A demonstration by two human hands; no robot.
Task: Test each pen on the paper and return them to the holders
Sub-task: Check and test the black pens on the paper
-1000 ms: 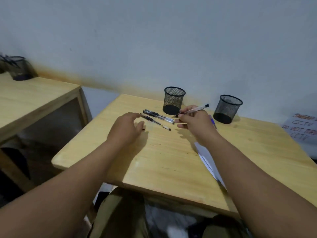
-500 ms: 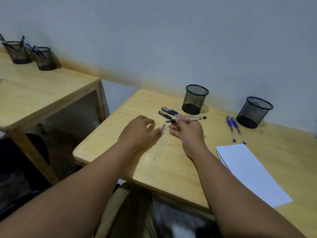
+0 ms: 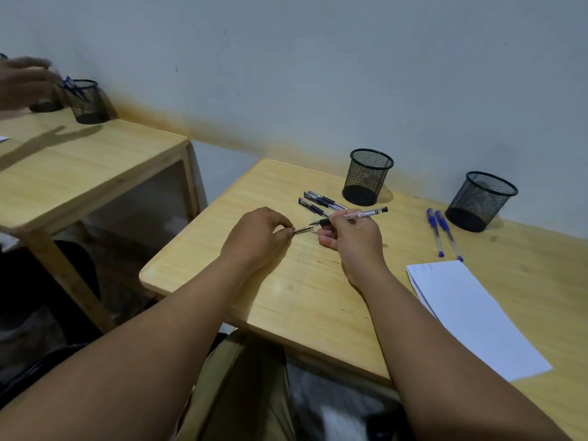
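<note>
Right hand: the right hand (image 3: 353,240) pinches a black pen (image 3: 350,216) by its grip section, tip bare and pointing left, barrel lifted off the desk (image 3: 286,297).
Left hand: the left hand (image 3: 254,237) pinches the pen cap (image 3: 302,230) at its near end; cap and pen tip lie in line, just apart.
Step in hand: judged to be uncapping for a test; recapping cannot be ruled out from one view.
Black pens waiting: two capped black pens (image 3: 319,203) lie side by side on the desk, near the left holder (image 3: 367,176).
Blue pens: two blue pens (image 3: 442,232) lie side by side, just beside the right holder (image 3: 480,200).
Holders: both mesh cups appear empty, so far as the mesh lets one see.
Paper: the paper (image 3: 471,316) lies at the right of the desk, well apart from the held pen; a faint scribble (image 3: 423,268) marks its far corner.
Progress: early. At least one test mark seems made; no pen is returned. Five pens remain to be housed.
Surroundings: a second desk (image 3: 79,173) at left carries another holder (image 3: 89,101), with someone else's hand (image 3: 22,81) blurred beside it.
</note>
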